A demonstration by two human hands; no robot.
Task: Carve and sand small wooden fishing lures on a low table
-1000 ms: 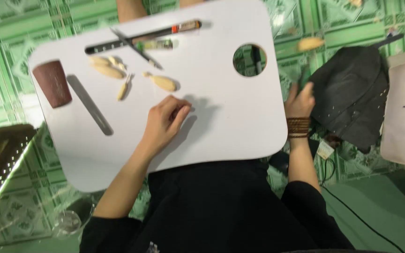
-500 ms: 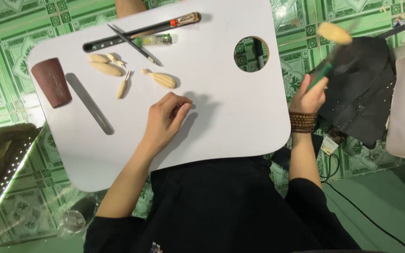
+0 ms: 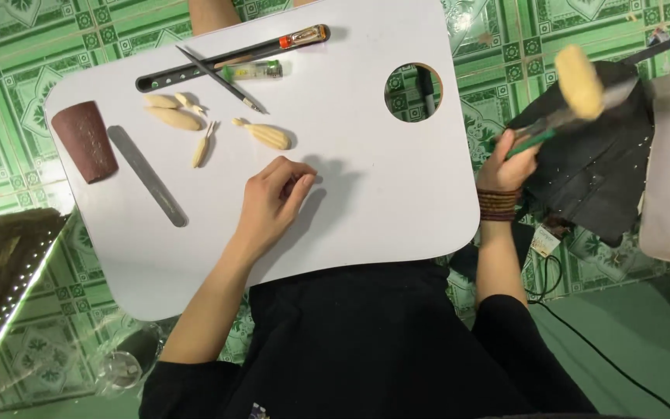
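Brush [image 3: 579, 81], pale-headed with a green handle, sits clamped in our right hand [image 3: 509, 163], raised beyond the desk [image 3: 397, 194] edge over a dark garment [image 3: 606, 178]. Our left hand [image 3: 273, 202] rests loosely curled on the desk, holding nothing, near carved pale pieces [image 3: 261, 136].

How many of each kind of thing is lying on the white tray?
Pale carved wooden pieces: 5
Dark rod with orange tip: 1
Thin pointed tool: 1
Green lighter: 1
Flat metal file: 1
Brown sandpaper roll: 1
Total on the white tray: 10
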